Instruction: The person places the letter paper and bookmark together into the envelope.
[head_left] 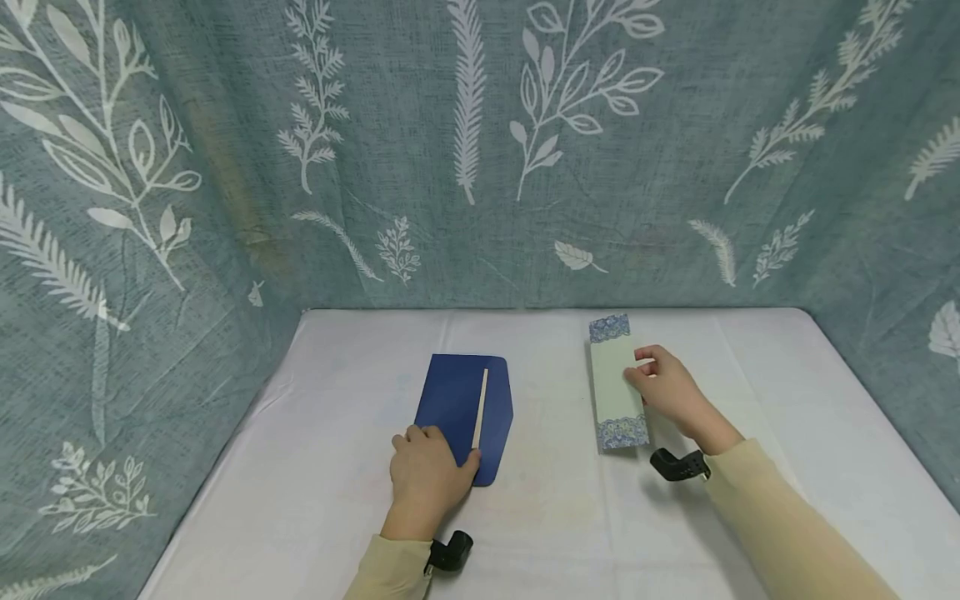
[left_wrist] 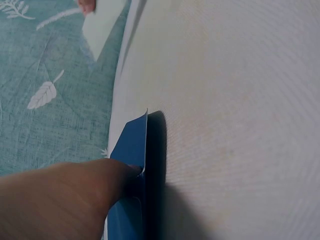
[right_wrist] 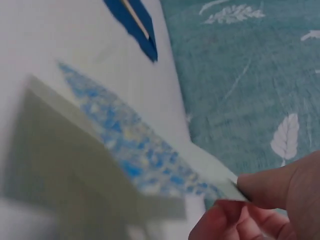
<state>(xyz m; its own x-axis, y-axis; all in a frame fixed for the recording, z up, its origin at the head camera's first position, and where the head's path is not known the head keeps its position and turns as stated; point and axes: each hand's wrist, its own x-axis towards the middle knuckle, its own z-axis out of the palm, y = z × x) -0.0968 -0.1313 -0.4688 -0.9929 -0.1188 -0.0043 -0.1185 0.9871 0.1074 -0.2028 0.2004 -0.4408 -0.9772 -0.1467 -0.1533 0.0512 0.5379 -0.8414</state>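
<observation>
A dark blue envelope [head_left: 454, 392] lies on the white cloth, its pointed flap [head_left: 498, 417] toward the right. A narrow pale strip [head_left: 480, 408] runs along the flap's fold. My left hand [head_left: 429, 475] holds the envelope by its near end, the thumb [left_wrist: 107, 180] at the flap's fold and the other fingers over the left edge. To the right, my right hand [head_left: 670, 387] pinches a pale green sheet of paper [head_left: 617, 379] by its right edge, between thumb and fingers. Blue lace-like bands [right_wrist: 135, 142] decorate both ends of the paper, which is held up above the cloth.
A white cloth [head_left: 555, 517] covers the table. Teal curtains [head_left: 420, 150] with white leaf prints stand behind it and on both sides. A black camera [head_left: 452, 552] is strapped to the left wrist, and another black camera [head_left: 678, 465] to the right.
</observation>
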